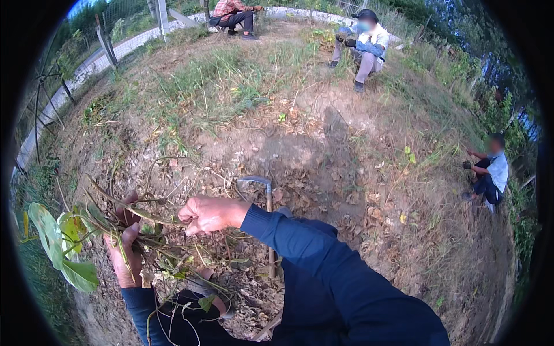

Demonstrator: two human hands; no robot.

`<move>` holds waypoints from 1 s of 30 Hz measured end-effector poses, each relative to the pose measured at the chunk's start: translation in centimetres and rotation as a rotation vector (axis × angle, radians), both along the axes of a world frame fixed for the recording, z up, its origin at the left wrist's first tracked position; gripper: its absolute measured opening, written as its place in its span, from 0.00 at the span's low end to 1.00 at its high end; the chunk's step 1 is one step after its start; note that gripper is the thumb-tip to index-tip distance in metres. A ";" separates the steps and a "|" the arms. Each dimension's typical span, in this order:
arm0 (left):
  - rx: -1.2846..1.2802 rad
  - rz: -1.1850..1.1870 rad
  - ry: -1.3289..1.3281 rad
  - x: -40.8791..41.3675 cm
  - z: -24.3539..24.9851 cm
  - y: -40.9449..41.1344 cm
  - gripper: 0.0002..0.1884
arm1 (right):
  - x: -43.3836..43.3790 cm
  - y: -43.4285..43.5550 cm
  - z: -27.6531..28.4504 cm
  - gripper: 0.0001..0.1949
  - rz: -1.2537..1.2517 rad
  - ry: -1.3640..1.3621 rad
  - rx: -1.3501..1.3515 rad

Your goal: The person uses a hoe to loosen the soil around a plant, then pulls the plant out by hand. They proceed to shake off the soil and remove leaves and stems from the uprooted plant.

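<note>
My left hand (125, 246) is wrapped around a bundle of plant stems (151, 242), vines with several large green leaves (47, 235) hanging at its left side. To the right of it, my right hand (212, 214) pinches a long pod or thick stem (143, 213) that runs out of the bundle, its fingers closed on the end. Thin vines trail below over my dark trousers. Just beyond my right forearm, a sickle (269, 199) with a curved metal blade and wooden handle lies on the leaf-littered soil, its handle partly hidden by my sleeve.
Dry leaves and bare soil (303, 168) surround my feet. A person (368, 43) sits ahead, another (236, 17) sits at the top by a pale path (93, 65), and a third (489, 171) sits at the right. Grass (207, 73) grows ahead; fence posts (105, 43) stand at upper left.
</note>
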State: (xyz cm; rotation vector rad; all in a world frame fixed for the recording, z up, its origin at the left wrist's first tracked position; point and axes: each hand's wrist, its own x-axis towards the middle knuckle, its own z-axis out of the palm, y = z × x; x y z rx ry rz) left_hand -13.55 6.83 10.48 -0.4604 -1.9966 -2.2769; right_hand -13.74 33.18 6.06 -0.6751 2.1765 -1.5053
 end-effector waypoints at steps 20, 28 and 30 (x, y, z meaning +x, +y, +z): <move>-0.614 0.162 0.041 -2.8 -5.9 -7.4 0.12 | 3.3 -2.8 0.0 0.10 -0.301 0.364 0.063; -1.156 0.426 0.651 -2.6 -4.8 -7.9 0.07 | 3.3 -3.1 -3.9 0.11 -0.131 0.979 0.230; -1.051 0.400 0.591 -3.2 -7.1 -9.4 0.22 | 3.2 -3.1 -5.4 0.11 -0.112 0.815 0.157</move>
